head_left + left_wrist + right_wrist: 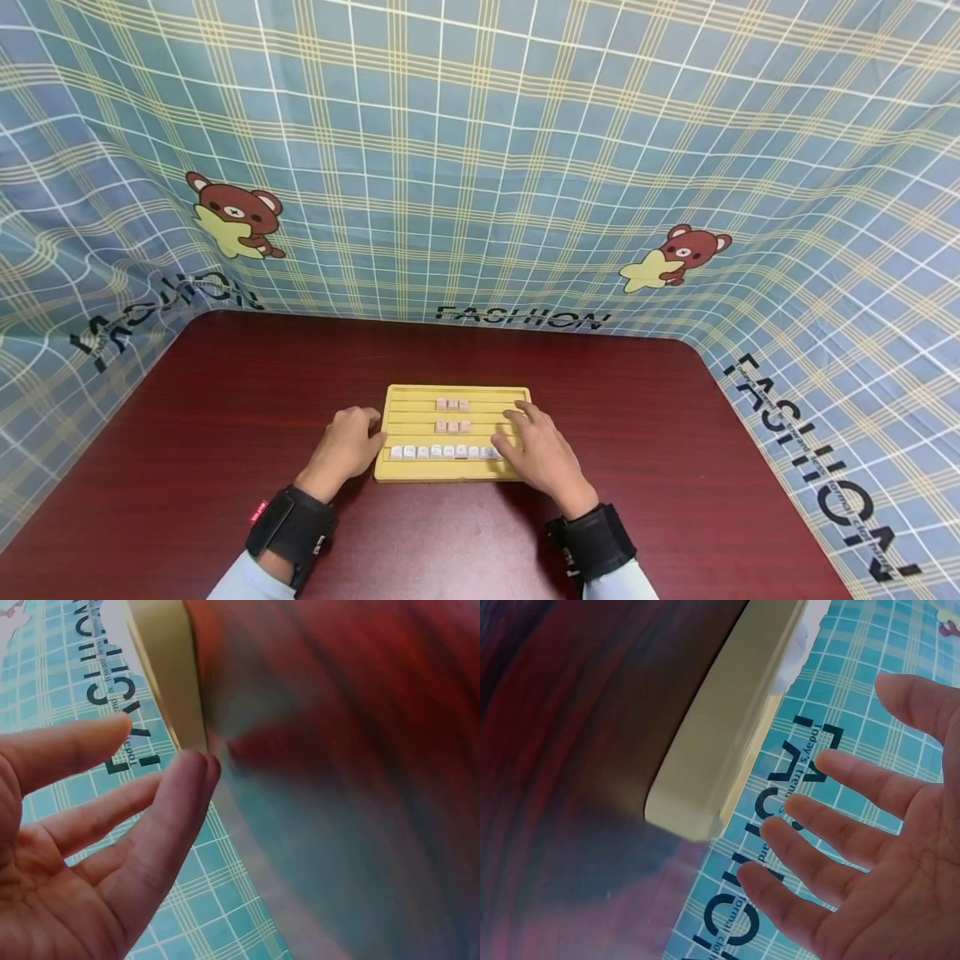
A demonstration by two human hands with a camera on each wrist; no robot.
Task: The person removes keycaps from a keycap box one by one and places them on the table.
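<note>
A yellow rack tray [420,473] lies flat on the dark red table between my hands. Its front row holds several white tiles [437,451] with small marks. Three pinkish tiles [453,405] stand in the back row and three more [453,427] in the middle one. My left hand [345,446] is at the tray's left edge with loosely bent fingers; in the left wrist view its fingertips are right at the tray's side wall [176,675]. Over the right edge hovers my right hand [546,450], fingers spread, palm bare in the right wrist view, hiding the row's right end.
The glossy table [450,542] extends around the tray on every side. Blue plaid cloth [480,167] with bear prints and lettering hangs along its back and both sides. Each wrist wears a black strap [596,542].
</note>
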